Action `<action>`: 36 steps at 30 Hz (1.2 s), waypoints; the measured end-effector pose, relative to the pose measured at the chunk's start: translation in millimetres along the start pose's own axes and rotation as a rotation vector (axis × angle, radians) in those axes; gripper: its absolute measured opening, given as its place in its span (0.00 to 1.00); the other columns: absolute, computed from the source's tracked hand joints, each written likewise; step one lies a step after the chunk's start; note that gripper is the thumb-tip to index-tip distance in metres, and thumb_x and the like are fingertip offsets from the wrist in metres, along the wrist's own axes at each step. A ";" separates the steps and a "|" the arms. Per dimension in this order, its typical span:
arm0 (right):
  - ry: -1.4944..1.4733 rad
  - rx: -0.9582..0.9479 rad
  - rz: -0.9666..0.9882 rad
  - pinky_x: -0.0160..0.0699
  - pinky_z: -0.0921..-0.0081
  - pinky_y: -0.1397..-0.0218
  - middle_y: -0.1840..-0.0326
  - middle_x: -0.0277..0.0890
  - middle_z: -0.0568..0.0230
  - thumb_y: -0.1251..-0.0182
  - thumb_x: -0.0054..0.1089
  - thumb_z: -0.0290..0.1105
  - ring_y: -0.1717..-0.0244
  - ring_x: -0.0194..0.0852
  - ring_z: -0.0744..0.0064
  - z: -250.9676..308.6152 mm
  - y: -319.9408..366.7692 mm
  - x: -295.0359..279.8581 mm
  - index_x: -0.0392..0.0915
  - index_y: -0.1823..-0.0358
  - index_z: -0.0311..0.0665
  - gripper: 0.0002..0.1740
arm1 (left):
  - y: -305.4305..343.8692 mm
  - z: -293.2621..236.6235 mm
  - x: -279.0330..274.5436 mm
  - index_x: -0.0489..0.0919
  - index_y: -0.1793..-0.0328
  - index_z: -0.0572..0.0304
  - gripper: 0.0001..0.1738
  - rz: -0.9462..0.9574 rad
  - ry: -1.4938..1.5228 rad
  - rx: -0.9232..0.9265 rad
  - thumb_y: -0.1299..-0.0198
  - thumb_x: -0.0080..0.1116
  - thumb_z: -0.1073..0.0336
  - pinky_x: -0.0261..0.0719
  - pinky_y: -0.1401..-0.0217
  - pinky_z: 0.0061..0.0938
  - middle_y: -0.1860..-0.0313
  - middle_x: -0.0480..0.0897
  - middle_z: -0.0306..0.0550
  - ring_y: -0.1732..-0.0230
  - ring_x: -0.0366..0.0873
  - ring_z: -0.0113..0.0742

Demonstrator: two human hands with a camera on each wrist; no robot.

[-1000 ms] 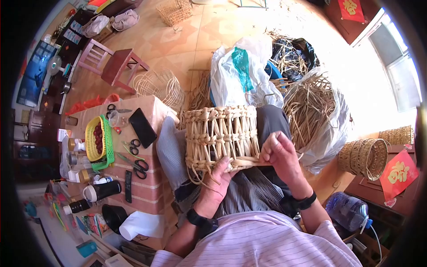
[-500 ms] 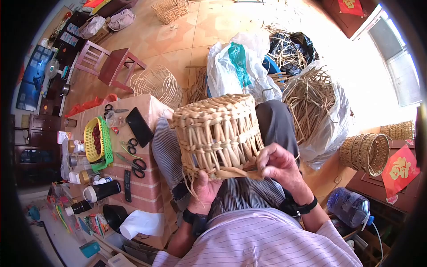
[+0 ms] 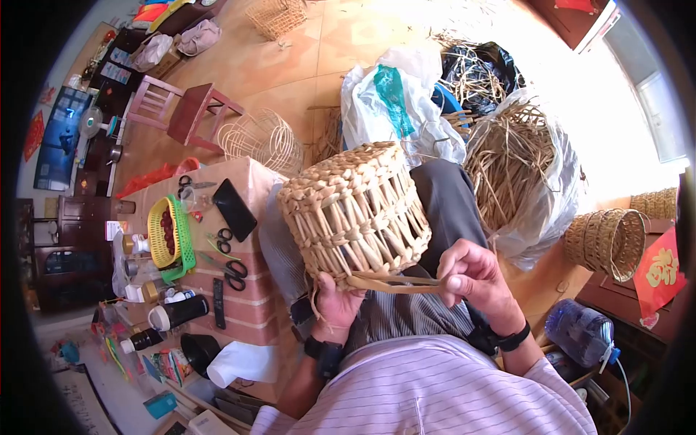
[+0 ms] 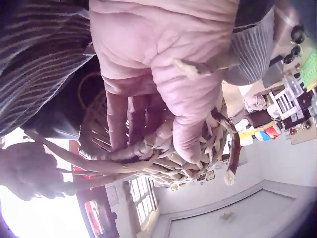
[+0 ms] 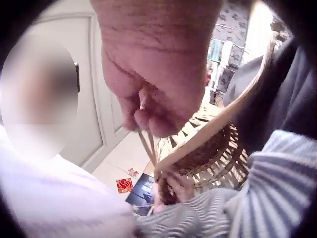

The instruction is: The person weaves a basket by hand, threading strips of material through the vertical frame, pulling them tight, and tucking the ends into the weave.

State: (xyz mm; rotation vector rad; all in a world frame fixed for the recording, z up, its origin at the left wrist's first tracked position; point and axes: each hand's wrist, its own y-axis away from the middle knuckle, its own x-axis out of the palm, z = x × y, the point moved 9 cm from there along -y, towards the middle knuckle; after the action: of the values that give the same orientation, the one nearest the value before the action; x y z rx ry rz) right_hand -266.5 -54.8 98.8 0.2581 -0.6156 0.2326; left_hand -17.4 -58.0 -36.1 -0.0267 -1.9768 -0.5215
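Observation:
A woven straw basket [image 3: 355, 210] with openwork sides lies tilted on the person's lap. The left hand [image 3: 337, 301] grips its near rim; in the left wrist view the thumb [image 4: 188, 141] presses the outside of the weave while the fingers [image 4: 118, 121] reach inside. From that rim a flat straw strand [image 3: 399, 283] runs taut to the right. The right hand [image 3: 475, 283] pinches this strand between thumb and fingers, a little way off the basket. In the right wrist view a thicker strand [image 5: 218, 121] slants up past the basket [image 5: 218, 158].
A cloth-covered table [image 3: 250, 312] on the left bears scissors [image 3: 233, 274], a phone [image 3: 234, 209] and a yellow-green basket [image 3: 168, 239]. Bags of dry straw [image 3: 511, 163] stand ahead. Finished-looking baskets [image 3: 605, 243] and a water bottle [image 3: 580, 333] are at right.
The basket has tipped, its far side turning up and leftward. My right hand has moved slightly right and down, drawing the strand out longer from the rim. The left hand keeps its hold.

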 end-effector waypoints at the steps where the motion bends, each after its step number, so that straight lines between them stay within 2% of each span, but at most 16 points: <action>1: 0.098 0.048 0.007 0.67 0.82 0.69 0.72 0.79 0.71 0.21 0.70 0.28 0.73 0.72 0.85 -2.4 -2.9 2.6 0.78 0.47 0.33 0.11 | -1.6 -0.7 2.2 0.62 0.11 0.54 0.51 0.006 -0.013 -0.011 0.34 0.77 0.46 0.84 0.24 0.54 0.18 0.75 0.48 0.21 0.76 0.50; 2: 0.202 0.100 0.018 0.68 0.79 0.71 0.74 0.79 0.69 0.22 0.71 0.28 0.76 0.73 0.82 -2.6 -7.0 4.2 0.77 0.47 0.34 0.12 | -2.4 -0.1 5.3 0.62 0.12 0.54 0.50 0.010 -0.020 -0.016 0.32 0.75 0.46 0.84 0.24 0.54 0.18 0.75 0.49 0.21 0.76 0.50; 4: 0.933 0.107 0.098 0.73 0.70 0.70 0.77 0.76 0.60 0.25 0.73 0.27 0.78 0.77 0.70 -1.1 -13.9 14.9 0.76 0.50 0.35 0.12 | 1.2 -0.6 29.1 0.62 0.12 0.55 0.48 -0.005 -0.018 0.002 0.29 0.71 0.44 0.83 0.23 0.52 0.18 0.75 0.49 0.21 0.76 0.49; 5: 0.995 -0.038 0.093 0.77 0.66 0.66 0.75 0.75 0.55 0.26 0.72 0.28 0.76 0.79 0.62 -1.1 -16.9 20.3 0.76 0.53 0.35 0.11 | 1.7 -4.4 38.6 0.62 0.12 0.55 0.46 -0.008 -0.022 0.002 0.27 0.69 0.44 0.83 0.22 0.51 0.19 0.75 0.50 0.21 0.76 0.49; 8: 1.043 -0.203 0.062 0.69 0.74 0.71 0.77 0.75 0.68 0.23 0.72 0.27 0.76 0.67 0.81 10.6 -18.5 26.9 0.80 0.56 0.33 0.08 | 2.6 -6.4 41.3 0.63 0.12 0.56 0.45 -0.019 -0.063 -0.021 0.25 0.66 0.41 0.81 0.21 0.50 0.20 0.76 0.50 0.22 0.76 0.48; 9: 0.863 -0.050 -0.004 0.72 0.76 0.68 0.77 0.76 0.69 0.22 0.71 0.29 0.74 0.73 0.82 18.9 -19.5 28.1 0.80 0.58 0.33 0.09 | 2.5 -5.9 38.3 0.64 0.13 0.57 0.44 -0.026 -0.030 -0.013 0.25 0.67 0.43 0.81 0.21 0.49 0.20 0.77 0.49 0.22 0.77 0.47; 12: 0.541 0.046 0.056 0.74 0.78 0.65 0.74 0.78 0.69 0.19 0.68 0.30 0.71 0.77 0.83 5.3 -23.8 26.4 0.80 0.57 0.32 0.09 | 3.4 -1.6 40.5 0.65 0.14 0.57 0.42 -0.030 0.057 -0.046 0.25 0.68 0.46 0.83 0.23 0.48 0.22 0.78 0.49 0.24 0.79 0.46; 16: 0.804 -0.193 -0.012 0.76 0.77 0.61 0.68 0.74 0.73 0.20 0.68 0.31 0.67 0.74 0.81 10.4 -25.4 8.0 0.80 0.61 0.33 0.10 | 4.7 0.7 32.8 0.68 0.15 0.53 0.39 -0.069 0.008 -0.078 0.25 0.66 0.44 0.82 0.24 0.47 0.22 0.78 0.47 0.24 0.77 0.45; 17: 0.552 -0.075 -0.092 0.76 0.69 0.65 0.69 0.71 0.65 0.27 0.71 0.24 0.69 0.77 0.71 1.3 -23.6 5.1 0.81 0.58 0.34 0.05 | 5.0 1.7 34.8 0.71 0.18 0.52 0.34 -0.055 0.034 -0.073 0.22 0.63 0.45 0.84 0.26 0.46 0.26 0.81 0.46 0.27 0.80 0.45; 21: 1.378 -0.313 -0.045 0.74 0.65 0.65 0.69 0.70 0.55 0.38 0.73 0.20 0.70 0.77 0.56 40.1 -17.1 64.8 0.80 0.64 0.33 0.08 | -0.6 0.1 26.6 0.72 0.19 0.53 0.30 -0.035 0.023 -0.007 0.18 0.58 0.47 0.85 0.27 0.46 0.27 0.83 0.47 0.29 0.83 0.44; 24: 1.211 -0.432 -0.091 0.74 0.68 0.66 0.71 0.72 0.59 0.37 0.72 0.20 0.70 0.77 0.63 57.1 -23.5 61.3 0.79 0.64 0.33 0.07 | -4.4 2.1 36.3 0.71 0.18 0.54 0.30 0.021 0.027 0.005 0.17 0.55 0.47 0.85 0.27 0.46 0.25 0.81 0.49 0.28 0.82 0.45; 26: 0.778 -0.145 -0.297 0.73 0.75 0.66 0.71 0.76 0.75 0.23 0.69 0.30 0.67 0.75 0.82 41.5 -53.4 19.6 0.79 0.62 0.32 0.10 | 2.7 5.5 39.6 0.70 0.18 0.55 0.31 0.033 -0.024 -0.019 0.17 0.54 0.47 0.85 0.26 0.46 0.24 0.81 0.50 0.27 0.82 0.45; 27: 0.631 -0.035 -0.299 0.73 0.77 0.65 0.70 0.77 0.75 0.20 0.68 0.32 0.67 0.75 0.83 25.4 -65.8 13.6 0.80 0.61 0.32 0.12 | 1.9 9.7 32.3 0.72 0.19 0.53 0.27 -0.035 0.076 -0.062 0.19 0.62 0.57 0.85 0.26 0.45 0.26 0.82 0.47 0.26 0.81 0.44; 29: 0.445 0.145 -0.217 0.76 0.80 0.57 0.69 0.78 0.76 0.17 0.67 0.37 0.66 0.75 0.83 10.4 -76.8 22.7 0.82 0.58 0.35 0.13 | 2.1 3.0 35.5 0.72 0.20 0.53 0.27 -0.037 0.105 -0.038 0.20 0.63 0.59 0.85 0.25 0.46 0.26 0.82 0.47 0.26 0.81 0.44; 33: 0.870 -0.128 0.012 0.78 0.79 0.49 0.67 0.80 0.76 0.17 0.67 0.38 0.60 0.78 0.83 40.0 -87.4 37.6 0.85 0.56 0.38 0.11 | 2.9 -1.3 38.6 0.73 0.20 0.54 0.28 0.013 0.137 -0.034 0.22 0.66 0.64 0.82 0.23 0.47 0.26 0.82 0.47 0.26 0.80 0.45; 36: 0.416 0.013 0.022 0.78 0.80 0.50 0.66 0.81 0.75 0.18 0.68 0.38 0.60 0.78 0.83 25.6 -95.3 40.8 0.84 0.57 0.37 0.12 | 3.2 1.4 34.3 0.72 0.19 0.55 0.30 -0.001 0.117 -0.032 0.24 0.67 0.66 0.81 0.21 0.49 0.26 0.82 0.46 0.25 0.80 0.45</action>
State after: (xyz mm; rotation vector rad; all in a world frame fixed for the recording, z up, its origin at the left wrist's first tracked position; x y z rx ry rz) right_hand -220.4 -146.8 127.1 0.2076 -0.2050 0.3013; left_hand -33.5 -61.8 -5.8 -0.0145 -1.8547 -0.5434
